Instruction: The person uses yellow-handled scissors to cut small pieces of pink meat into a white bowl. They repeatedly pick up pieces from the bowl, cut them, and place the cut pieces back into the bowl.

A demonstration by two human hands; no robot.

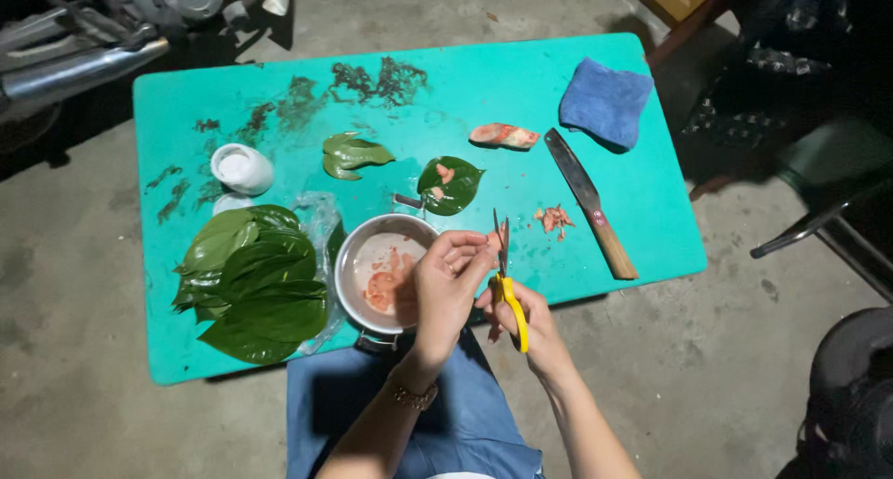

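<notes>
Our right hand (521, 316) clenches the yellow-handled scissors (507, 274), blades pointing to twelve o'clock. Our left hand (446, 279) pinches a small pinkish piece (496, 237) at the blades' ten o'clock, touching them, just beside the metal bowl (358, 298) over the teal table (651, 209).

Glossy green leaves (251, 284) on a smooth teal plastic table (521, 79) (scuffed dark); metal bowl (349, 293), wooden-handled knife (588, 200), blue cloth (605, 102).

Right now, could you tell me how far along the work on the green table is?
Done: one dark green leaf lies open with pinkish pieces on it. In hand: the right hand works yellow-handled scissors on a small piece that the left hand pinches. Left: the stack of green leaves and a pinkish chunk.
</notes>
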